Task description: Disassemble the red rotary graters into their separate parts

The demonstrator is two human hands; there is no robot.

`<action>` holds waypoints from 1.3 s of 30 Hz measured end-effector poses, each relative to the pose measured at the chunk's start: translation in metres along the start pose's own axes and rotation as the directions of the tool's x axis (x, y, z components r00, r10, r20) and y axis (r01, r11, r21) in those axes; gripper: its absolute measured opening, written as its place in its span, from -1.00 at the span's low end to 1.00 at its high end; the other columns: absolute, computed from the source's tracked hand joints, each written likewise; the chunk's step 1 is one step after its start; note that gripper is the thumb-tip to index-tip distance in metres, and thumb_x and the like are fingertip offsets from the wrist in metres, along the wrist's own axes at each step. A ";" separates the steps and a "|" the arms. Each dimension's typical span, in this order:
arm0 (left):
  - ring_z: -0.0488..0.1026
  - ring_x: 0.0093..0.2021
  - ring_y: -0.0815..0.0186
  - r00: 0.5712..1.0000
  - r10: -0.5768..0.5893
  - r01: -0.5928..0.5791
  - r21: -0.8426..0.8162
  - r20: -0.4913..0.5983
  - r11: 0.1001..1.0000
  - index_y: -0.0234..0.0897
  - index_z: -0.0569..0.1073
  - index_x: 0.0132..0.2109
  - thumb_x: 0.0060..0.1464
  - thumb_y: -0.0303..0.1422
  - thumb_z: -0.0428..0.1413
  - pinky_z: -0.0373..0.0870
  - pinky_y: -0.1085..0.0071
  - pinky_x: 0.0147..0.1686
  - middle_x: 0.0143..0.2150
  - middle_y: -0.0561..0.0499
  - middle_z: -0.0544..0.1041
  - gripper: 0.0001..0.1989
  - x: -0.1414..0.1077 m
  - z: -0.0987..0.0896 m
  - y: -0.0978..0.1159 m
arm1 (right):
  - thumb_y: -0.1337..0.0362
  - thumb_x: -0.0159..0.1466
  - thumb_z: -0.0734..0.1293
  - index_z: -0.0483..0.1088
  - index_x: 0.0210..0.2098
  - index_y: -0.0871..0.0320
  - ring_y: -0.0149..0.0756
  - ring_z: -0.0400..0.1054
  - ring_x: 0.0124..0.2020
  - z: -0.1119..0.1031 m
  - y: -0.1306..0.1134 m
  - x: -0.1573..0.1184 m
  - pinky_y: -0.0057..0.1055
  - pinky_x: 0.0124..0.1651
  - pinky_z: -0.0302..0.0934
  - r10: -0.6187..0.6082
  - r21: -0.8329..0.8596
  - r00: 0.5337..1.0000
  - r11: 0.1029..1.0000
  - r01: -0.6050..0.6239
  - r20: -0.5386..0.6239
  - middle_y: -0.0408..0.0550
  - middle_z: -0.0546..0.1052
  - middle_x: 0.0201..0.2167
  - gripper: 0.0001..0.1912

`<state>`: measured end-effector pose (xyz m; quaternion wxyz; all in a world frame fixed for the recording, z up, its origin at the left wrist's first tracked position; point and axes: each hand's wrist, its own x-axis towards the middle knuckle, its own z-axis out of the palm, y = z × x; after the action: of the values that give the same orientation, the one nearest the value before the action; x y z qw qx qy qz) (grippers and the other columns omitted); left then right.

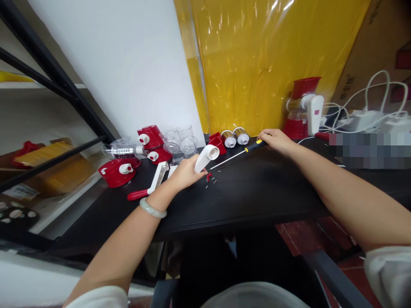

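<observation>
My left hand (186,174) is closed on a white crank arm (203,159), whose round socket end points up and to the right. Farther right, my right hand (272,140) grips the end of a long screwdriver (231,159) with a black and yellow handle. The screwdriver's thin shaft slants down toward the left hand, and its tip lies close to a small red piece (209,176). Several small screws (214,181) are scattered around that piece on the black table (250,192). Left of my left hand lies another white crank with a red grip (138,195).
Red grater bodies (150,139), clear plastic parts (186,141) and metal grater drums (241,136) line the table's back. An assembled red and white grater (302,111) stands at the right, beside white cables and plugs (362,122). A black metal frame (64,92) rises at the left.
</observation>
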<state>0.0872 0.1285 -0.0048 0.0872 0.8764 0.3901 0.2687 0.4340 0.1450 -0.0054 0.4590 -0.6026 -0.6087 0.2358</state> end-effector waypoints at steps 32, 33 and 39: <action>0.51 -0.45 0.28 0.970 -0.189 0.150 -0.239 -0.150 0.959 -0.23 0.22 -0.22 0.22 -0.11 -0.08 0.41 0.35 -0.42 -0.36 0.01 0.48 -0.73 0.000 -0.006 -0.006 | 0.13 0.12 0.28 0.33 -0.47 0.13 -0.46 0.12 -0.70 0.005 0.002 0.007 -0.49 -0.63 -0.02 -0.120 0.388 0.937 0.887 0.249 -0.327 -0.25 0.24 -0.68 -0.80; 0.53 -0.42 0.27 0.969 -0.192 0.149 -0.249 -0.157 0.957 -0.23 0.22 -0.21 0.21 -0.11 -0.07 0.43 0.34 -0.39 -0.33 -0.02 0.49 -0.73 0.000 -0.006 -0.005 | 0.11 0.12 0.29 0.34 -0.47 0.14 -0.46 0.13 -0.68 0.007 0.002 0.005 -0.49 -0.63 -0.01 -0.123 0.385 0.935 0.887 0.254 -0.333 -0.24 0.26 -0.65 -0.79; 0.58 -0.28 0.17 0.961 -0.210 0.136 -0.356 -0.179 0.925 -0.22 0.19 -0.16 0.19 -0.11 -0.01 0.49 0.24 -0.28 -0.23 -0.12 0.54 -0.72 0.000 -0.001 -0.005 | 0.07 0.15 0.29 0.37 -0.44 0.13 -0.44 0.15 -0.65 0.016 -0.010 -0.009 -0.47 -0.60 0.01 -0.176 0.355 0.934 0.890 0.286 -0.312 -0.21 0.30 -0.61 -0.75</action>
<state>0.0833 0.1322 -0.0053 0.2184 0.7760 0.4209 0.4159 0.4143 0.1394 -0.0068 0.6749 -0.4468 -0.5478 0.2117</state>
